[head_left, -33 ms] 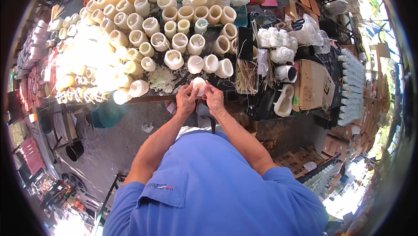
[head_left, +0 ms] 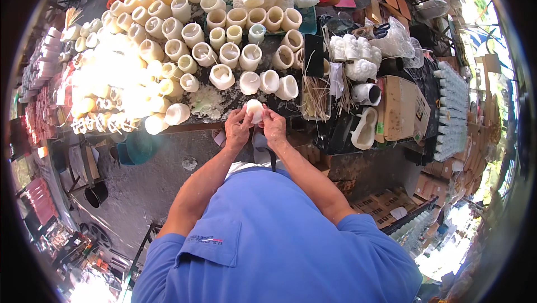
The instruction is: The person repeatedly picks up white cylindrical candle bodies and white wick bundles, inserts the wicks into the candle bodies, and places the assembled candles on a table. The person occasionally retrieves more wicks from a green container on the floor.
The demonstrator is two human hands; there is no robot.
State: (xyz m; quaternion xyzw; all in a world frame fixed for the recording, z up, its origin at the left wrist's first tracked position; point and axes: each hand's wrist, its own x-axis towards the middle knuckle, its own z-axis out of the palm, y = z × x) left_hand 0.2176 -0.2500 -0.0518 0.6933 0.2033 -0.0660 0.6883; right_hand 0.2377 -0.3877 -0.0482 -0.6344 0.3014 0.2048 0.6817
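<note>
The left hand (head_left: 239,129) and right hand (head_left: 275,128) grasp one white cup (head_left: 254,111) by the table's near edge. Four pale cups (head_left: 249,83) stand just beyond, on a dark, crumb-strewn table (head_left: 273,103) above a grey floor (head_left: 159,177).

Hands on the held piece: two, one left hand (head_left: 238,129) and one right hand (head_left: 274,128)
Held wax piece (head_left: 254,110): one, rounded, whitish
Wax cups (head_left: 222,77), whole table: more than thirty; glare at left hides an exact count
Wax cups, nearest row straight ahead of the hands: four
Wax cups, front row in the teal tray: five
Pale blue cup (head_left: 257,34): one
Teal tray (head_left: 309,20): one
Scissors (head_left: 382,30): one pair
White cylinder with dark interior (head_left: 367,94): one
Elongated white moulded piece (head_left: 364,128): one
Tabletop cardboard box (head_left: 400,107): one
Black bucket (head_left: 97,194): one
Blue shirt (head_left: 285,230): one
</note>
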